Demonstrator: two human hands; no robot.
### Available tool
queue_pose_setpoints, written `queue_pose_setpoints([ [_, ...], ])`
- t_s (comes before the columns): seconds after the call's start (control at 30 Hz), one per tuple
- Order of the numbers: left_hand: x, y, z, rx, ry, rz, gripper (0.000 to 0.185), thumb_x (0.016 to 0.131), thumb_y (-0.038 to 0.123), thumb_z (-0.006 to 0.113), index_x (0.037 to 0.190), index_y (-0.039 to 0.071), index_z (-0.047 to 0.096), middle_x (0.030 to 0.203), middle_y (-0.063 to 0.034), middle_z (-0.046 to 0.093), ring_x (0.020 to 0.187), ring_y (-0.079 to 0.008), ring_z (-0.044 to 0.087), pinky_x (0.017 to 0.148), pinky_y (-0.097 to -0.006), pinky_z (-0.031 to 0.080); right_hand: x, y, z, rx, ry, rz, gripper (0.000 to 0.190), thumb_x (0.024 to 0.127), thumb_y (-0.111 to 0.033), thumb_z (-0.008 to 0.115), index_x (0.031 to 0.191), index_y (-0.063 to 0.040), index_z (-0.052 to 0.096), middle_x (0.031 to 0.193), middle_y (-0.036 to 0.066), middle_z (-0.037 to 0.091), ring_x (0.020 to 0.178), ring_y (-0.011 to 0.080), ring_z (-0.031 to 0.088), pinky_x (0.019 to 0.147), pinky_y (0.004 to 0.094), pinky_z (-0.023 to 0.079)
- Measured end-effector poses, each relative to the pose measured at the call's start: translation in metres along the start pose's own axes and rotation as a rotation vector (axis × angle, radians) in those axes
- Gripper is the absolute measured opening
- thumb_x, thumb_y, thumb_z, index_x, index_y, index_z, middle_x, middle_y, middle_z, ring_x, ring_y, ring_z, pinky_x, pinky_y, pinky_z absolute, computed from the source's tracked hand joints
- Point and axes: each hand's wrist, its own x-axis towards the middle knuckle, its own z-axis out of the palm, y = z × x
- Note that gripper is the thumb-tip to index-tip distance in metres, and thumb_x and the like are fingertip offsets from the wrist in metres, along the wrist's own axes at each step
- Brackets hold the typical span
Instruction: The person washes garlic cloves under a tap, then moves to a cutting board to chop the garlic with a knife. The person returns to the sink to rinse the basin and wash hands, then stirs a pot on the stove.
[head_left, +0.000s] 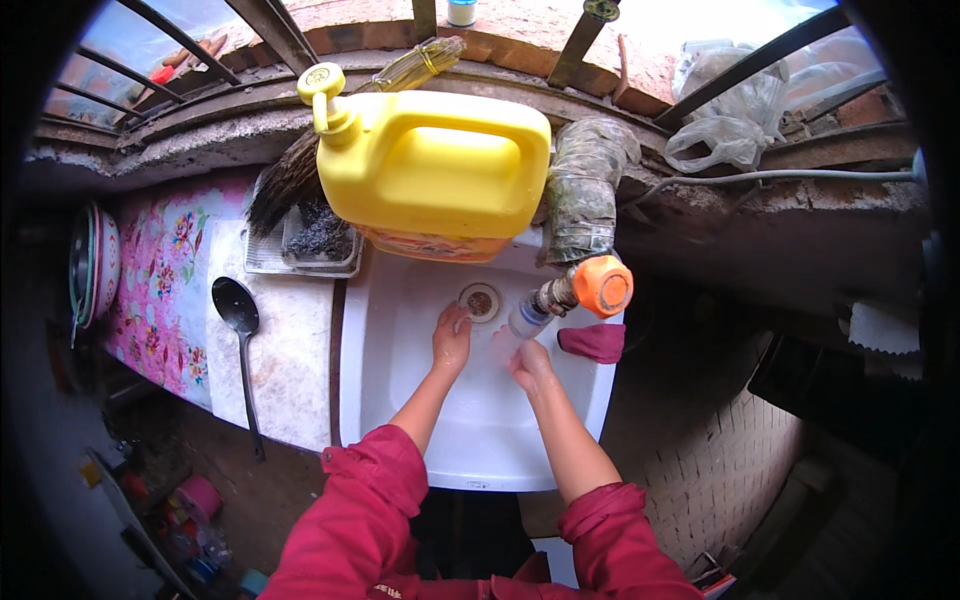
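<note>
Both hands are wet and inside a white ceramic sink (480, 450). My left hand (452, 337) is beside the round drain (478, 302), fingers slightly bent and holding nothing that I can see. My right hand (529, 361) is under the clear nozzle (528, 318) of a tap with an orange knob (603, 286); water seems to run over it, and its fingers are partly blurred and hidden. A dark red cloth (592, 343) hangs over the sink's right rim. Above the sink's back edge stands a large yellow plastic jug (442, 169) with a pump top.
Left of the sink, a black ladle (238, 307) lies on a white board (292, 360). Behind it are clear plastic trays (300, 264) and a straw brush (289, 180). Stacked basins (105, 262) stand at the far left. A wrapped pipe (589, 187) rises behind the tap.
</note>
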Motion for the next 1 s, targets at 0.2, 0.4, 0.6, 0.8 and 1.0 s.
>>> queue_pose_setpoints([
  [0.2, -0.077, 0.241, -0.08, -0.197, 0.109, 0.435, 0.022, 0.083, 0.015, 0.074, 0.101, 0.003, 0.067, 0.092, -0.0066, 0.062, 0.081, -0.0131, 0.06, 0.069, -0.0257, 0.048, -0.056, 0.012, 0.024, -0.06, 0.05, 0.155, 0.018, 0.095, -0.018, 0.054, 0.107, -0.005, 0.06, 0.095, 0.008, 0.063, 0.083, 0.0217, 0.063, 0.079, 0.0372, 0.057],
  [0.4, -0.08, 0.385, -0.099, 0.555, -0.091, 1.001, 0.044, 0.075, 0.026, 0.078, 0.108, 0.004, 0.059, 0.096, -0.0144, 0.055, 0.086, -0.0324, 0.059, 0.075, -0.0428, 0.051, -0.095, 0.004, 0.045, -0.138, -0.023, 0.132, 0.024, 0.095, -0.018, 0.054, 0.113, -0.003, 0.059, 0.101, 0.011, 0.065, 0.089, 0.0213, 0.063, 0.082, 0.035, 0.055],
  [0.6, -0.074, 0.408, -0.1, 0.914, -0.288, 1.136, 0.024, 0.08, 0.015, 0.07, 0.094, 0.001, 0.056, 0.09, -0.0127, 0.053, 0.089, -0.0302, 0.059, 0.075, -0.0379, 0.052, -0.089, -0.014, 0.048, -0.356, -0.04, -0.019, 0.023, 0.096, -0.017, 0.05, 0.111, -0.003, 0.06, 0.094, 0.007, 0.066, 0.082, 0.0155, 0.064, 0.072, 0.0299, 0.055],
  [0.8, -0.061, 0.43, -0.104, 1.181, -0.56, 1.287, 0.025, 0.078, 0.01, 0.065, 0.1, 0.0, 0.059, 0.099, -0.0113, 0.056, 0.09, -0.0292, 0.059, 0.076, -0.0355, 0.053, -0.036, -0.011, 0.036, -0.849, 0.051, -0.219, 0.023, 0.09, -0.016, 0.057, 0.105, 0.0, 0.061, 0.092, 0.011, 0.066, 0.08, 0.0208, 0.066, 0.069, 0.0328, 0.054],
  [1.0, -0.089, 0.351, -0.162, 0.528, -0.107, 1.015, 0.035, 0.079, 0.006, 0.074, 0.112, 0.003, 0.063, 0.104, -0.0145, 0.067, 0.093, -0.0315, 0.065, 0.082, -0.038, 0.053, 0.034, -0.001, 0.057, -1.617, 0.001, -0.81, 0.038, 0.08, -0.016, 0.064, 0.115, -0.003, 0.057, 0.116, 0.019, 0.061, 0.111, 0.0362, 0.056, 0.097, 0.0426, 0.046],
])
